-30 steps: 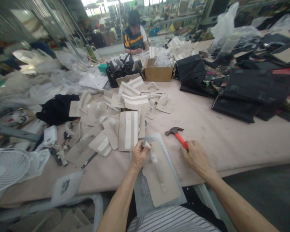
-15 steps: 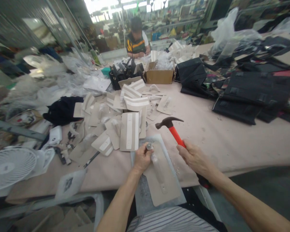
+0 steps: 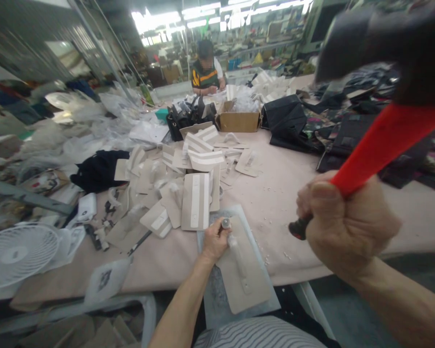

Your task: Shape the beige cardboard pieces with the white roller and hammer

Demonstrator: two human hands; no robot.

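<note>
My right hand (image 3: 342, 222) is wrapped round the handle of a claw hammer (image 3: 375, 140) with a red grip and dark head, raised close to the camera. Below it on the left, my left hand (image 3: 216, 240) pinches a short metal punch (image 3: 225, 223), its round top facing up. The punch stands at the far end of a strap handle wrapped in clear plastic (image 3: 239, 261) on a beige panel (image 3: 252, 290). Under that panel lies a grey slab (image 3: 217, 299) at the table's front edge. The punch's lower tip is hidden by my fingers.
Beige panels with white strips (image 3: 195, 200) are piled left of the slab. A white fan (image 3: 20, 256) stands at the far left. Behind are a cardboard box (image 3: 238, 121), black bag pieces (image 3: 288, 121) and a seated person (image 3: 206, 72). Small white bits dot the tablecloth (image 3: 275, 193).
My right hand has swung the hammer up and to the right, much nearer the camera. The left hand keeps its hold on the punch at the same place.
</note>
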